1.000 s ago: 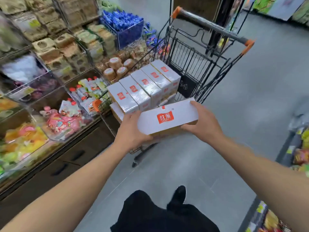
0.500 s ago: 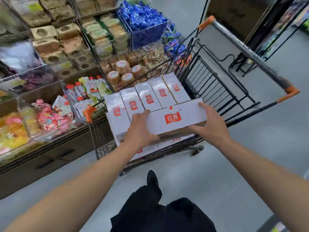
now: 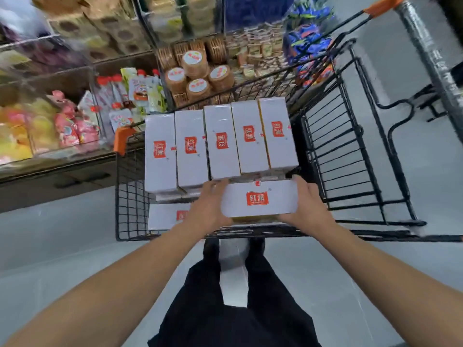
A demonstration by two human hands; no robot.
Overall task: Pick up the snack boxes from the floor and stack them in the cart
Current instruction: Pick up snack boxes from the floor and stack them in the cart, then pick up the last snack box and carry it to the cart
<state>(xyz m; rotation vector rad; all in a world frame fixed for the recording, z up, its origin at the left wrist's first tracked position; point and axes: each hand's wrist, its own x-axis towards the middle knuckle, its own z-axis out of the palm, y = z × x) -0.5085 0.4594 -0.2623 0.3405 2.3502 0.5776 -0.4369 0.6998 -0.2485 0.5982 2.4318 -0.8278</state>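
Observation:
I hold a white snack box with a red logo (image 3: 259, 199) crosswise inside the near end of the black wire cart (image 3: 350, 151). My left hand (image 3: 209, 205) grips its left end and my right hand (image 3: 307, 206) grips its right end. Several identical white boxes (image 3: 220, 141) lie side by side in a row just beyond it, on top of lower boxes. Another box (image 3: 166, 216) lies lower in the cart, to the left under my left wrist.
Store shelves (image 3: 100, 101) with bagged sweets, pouches and round biscuit packs run along the cart's far left side. The cart's handle with orange ends (image 3: 426, 46) is at the upper right. Grey floor (image 3: 400, 271) surrounds me; my dark trousers and shoes are below.
I have stepped up to the cart and lowered the box from above the rim down into its near end. Both hands kept their grip.

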